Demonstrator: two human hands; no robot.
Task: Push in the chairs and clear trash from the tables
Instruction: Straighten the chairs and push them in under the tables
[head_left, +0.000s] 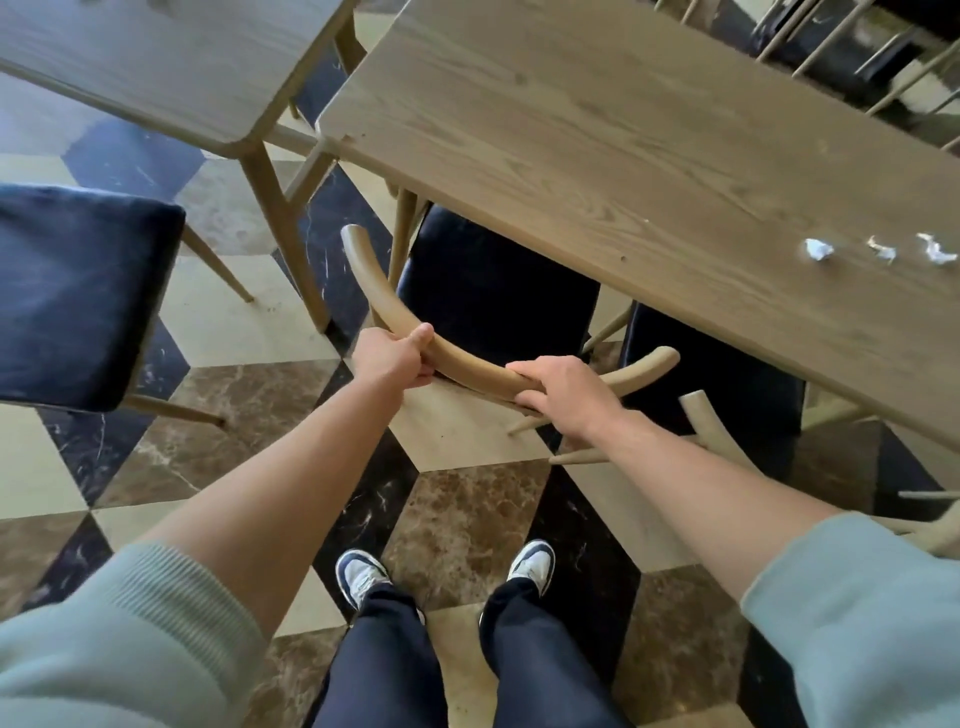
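- While standing behind a chair (498, 296), gripped its curved backrest (467, 358): left hand (392, 356) and right hand (563, 395) both curled tight around the rail.
- Seat lay half under the table (597, 135).
- Paper scraps (878, 249) sat on the tabletop, right of the chair.
- Risked knocking the neighbouring chair (717, 374) just beside, if pushed crooked.

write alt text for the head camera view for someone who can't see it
Seen from above, a person's left hand and right hand grip the curved wooden chair back, its dark seat partly under a wooden table. Three crumpled paper scraps lie near the table's right end, above a patterned marble floor.
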